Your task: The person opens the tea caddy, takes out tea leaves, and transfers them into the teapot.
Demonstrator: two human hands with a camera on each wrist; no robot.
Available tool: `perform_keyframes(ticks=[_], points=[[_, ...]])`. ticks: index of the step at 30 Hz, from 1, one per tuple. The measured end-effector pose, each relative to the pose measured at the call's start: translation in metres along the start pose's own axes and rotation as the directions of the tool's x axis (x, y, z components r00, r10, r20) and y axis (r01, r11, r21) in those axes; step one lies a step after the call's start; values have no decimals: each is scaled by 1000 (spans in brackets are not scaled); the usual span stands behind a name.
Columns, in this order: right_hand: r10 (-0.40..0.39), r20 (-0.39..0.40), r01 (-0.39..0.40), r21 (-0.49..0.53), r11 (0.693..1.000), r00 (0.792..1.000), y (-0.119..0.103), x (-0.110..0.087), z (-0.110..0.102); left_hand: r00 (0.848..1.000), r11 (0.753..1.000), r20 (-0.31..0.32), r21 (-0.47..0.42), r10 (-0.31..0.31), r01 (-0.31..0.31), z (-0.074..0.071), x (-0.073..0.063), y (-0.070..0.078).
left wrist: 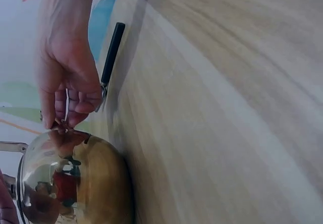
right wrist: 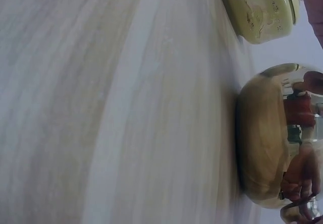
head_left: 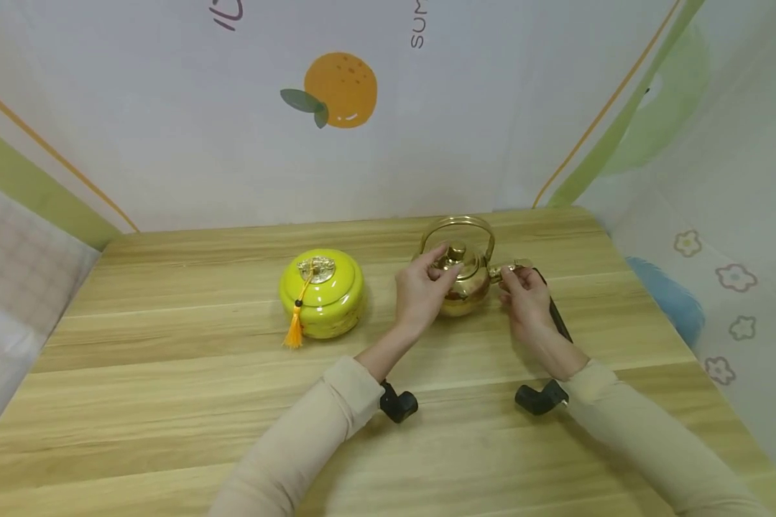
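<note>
A shiny brass-coloured teapot (head_left: 462, 298) with a raised hoop handle (head_left: 459, 221) stands upright toward the back right of the table. My left hand (head_left: 419, 287) reaches over its lid, thumb and forefinger on either side of the lid knob (head_left: 456, 250), seeming to pinch it. On the pot's right side, my right hand (head_left: 532, 309) pinches the spout (head_left: 495, 273) between thumb and fingers. The left wrist view shows those fingertips close against the pot body (left wrist: 103, 178). Reflections of hands cover the pot's side (right wrist: 262, 143) in the right wrist view.
Left of the teapot sits a lidded yellow-green jar (head_left: 326, 309) with an orange tassel (head_left: 294, 330). Behind my right hand lies a utensil with a black handle (head_left: 559, 316), its metal end partly hidden. A patterned white cloth (head_left: 427, 165) hangs behind the wooden table (head_left: 168, 402).
</note>
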State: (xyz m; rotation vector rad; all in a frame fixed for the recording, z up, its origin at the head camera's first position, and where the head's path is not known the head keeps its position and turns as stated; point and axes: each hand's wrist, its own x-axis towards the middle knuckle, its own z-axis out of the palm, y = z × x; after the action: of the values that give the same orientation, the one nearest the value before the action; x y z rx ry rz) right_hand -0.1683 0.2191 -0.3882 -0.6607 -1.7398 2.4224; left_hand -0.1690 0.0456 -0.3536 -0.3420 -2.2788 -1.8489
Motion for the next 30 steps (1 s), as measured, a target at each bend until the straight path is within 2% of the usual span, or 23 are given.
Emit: perform_keyframes(ticks=[7,16,24,30], points=[[-32,8,32,-3,999,999,0,0,0,1000,994,-2,107,21,-21,3,10,0],[-69,35,70,-16,997,997,2,-1,-2,1000,994,15,112,13,-15,8,16,1],[-46,27,47,-19,999,999,2,2,-2,1000,991,16,137,-4,2,10,18,1],[-60,33,61,-21,998,998,2,1,-3,1000,990,10,140,15,-17,11,18,0]])
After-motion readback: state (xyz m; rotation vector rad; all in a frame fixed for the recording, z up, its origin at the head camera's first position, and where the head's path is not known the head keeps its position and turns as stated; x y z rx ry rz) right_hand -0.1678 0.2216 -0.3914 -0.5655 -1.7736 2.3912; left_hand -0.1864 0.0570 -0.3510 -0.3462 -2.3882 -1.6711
